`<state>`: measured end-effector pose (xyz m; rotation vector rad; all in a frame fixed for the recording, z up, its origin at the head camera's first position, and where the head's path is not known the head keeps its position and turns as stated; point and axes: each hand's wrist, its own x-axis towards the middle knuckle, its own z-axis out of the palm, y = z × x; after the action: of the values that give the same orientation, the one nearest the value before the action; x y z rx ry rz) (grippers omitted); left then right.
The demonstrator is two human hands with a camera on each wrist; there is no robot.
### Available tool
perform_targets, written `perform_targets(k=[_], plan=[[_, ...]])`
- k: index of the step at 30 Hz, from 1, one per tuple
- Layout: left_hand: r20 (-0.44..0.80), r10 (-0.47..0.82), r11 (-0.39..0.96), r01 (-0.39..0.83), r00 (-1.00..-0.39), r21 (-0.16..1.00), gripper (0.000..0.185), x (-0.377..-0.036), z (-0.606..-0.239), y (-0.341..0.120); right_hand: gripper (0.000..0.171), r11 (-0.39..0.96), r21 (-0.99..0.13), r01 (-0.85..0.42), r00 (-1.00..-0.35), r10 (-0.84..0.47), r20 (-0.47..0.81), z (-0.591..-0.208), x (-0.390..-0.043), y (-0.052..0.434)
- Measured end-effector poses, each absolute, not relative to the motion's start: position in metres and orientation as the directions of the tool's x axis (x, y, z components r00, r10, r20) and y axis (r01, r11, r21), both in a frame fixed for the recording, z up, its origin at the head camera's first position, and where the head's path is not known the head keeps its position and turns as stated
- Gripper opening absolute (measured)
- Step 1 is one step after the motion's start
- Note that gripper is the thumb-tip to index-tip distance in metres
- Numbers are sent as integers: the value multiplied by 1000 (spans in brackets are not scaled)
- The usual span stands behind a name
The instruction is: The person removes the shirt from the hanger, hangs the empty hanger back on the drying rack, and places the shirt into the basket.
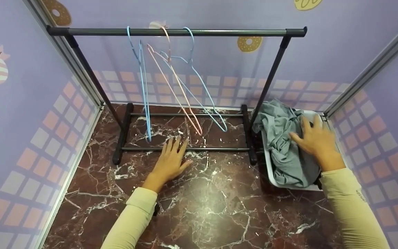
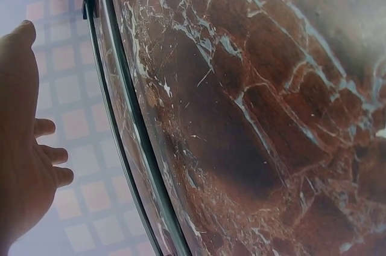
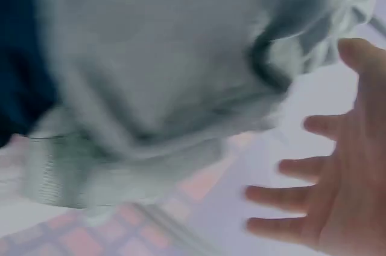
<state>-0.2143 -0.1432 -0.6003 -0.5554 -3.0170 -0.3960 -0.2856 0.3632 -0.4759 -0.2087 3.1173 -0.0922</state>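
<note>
My left hand (image 1: 171, 162) hovers over the marble-patterned surface near the rack's front crossbar, fingers extended and holding nothing. In the left wrist view the same hand (image 2: 24, 129) shows at the left edge with its fingers apart from the bar. Over at the right, my right hand (image 1: 315, 138) is spread above grey-green crumpled clothes (image 1: 283, 141) in a white basket (image 1: 271, 174). The right wrist view shows that hand (image 3: 344, 177) with fingers spread beside the blurred cloth (image 3: 157, 57); nothing is gripped. Whether its fingertips touch the cloth, I cannot tell.
A black garment rack (image 1: 219, 33) stands at the back. From its top bar hang a left blue hanger (image 1: 143, 86), a pink hanger (image 1: 181, 86) and a right blue hanger (image 1: 204, 86). Patterned purple walls (image 1: 340, 41) enclose the back and sides. Dark cloth (image 3: 21, 57) lies beside the grey cloth.
</note>
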Motion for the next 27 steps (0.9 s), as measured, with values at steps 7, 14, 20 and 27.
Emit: perform_targets(k=[7, 14, 20, 27], plan=[[96, 335, 907, 348, -938, 238, 86, -213, -605, -138, 79, 940, -48, -338, -941, -338, 11, -472, -312, 303], [106, 340, 900, 356, -935, 250, 84, -210, -606, -131, 55, 901, -38, -433, -902, -433, 6, -493, -337, 284], [92, 334, 907, 346, -938, 239, 84, -208, -608, -129, 40, 850, -59, -523, -847, -511, 147, -501, -337, 296], [98, 338, 905, 352, -936, 241, 83, -208, -610, -132, 44, 897, 37, -441, -853, -432, 292, -485, -308, 319]])
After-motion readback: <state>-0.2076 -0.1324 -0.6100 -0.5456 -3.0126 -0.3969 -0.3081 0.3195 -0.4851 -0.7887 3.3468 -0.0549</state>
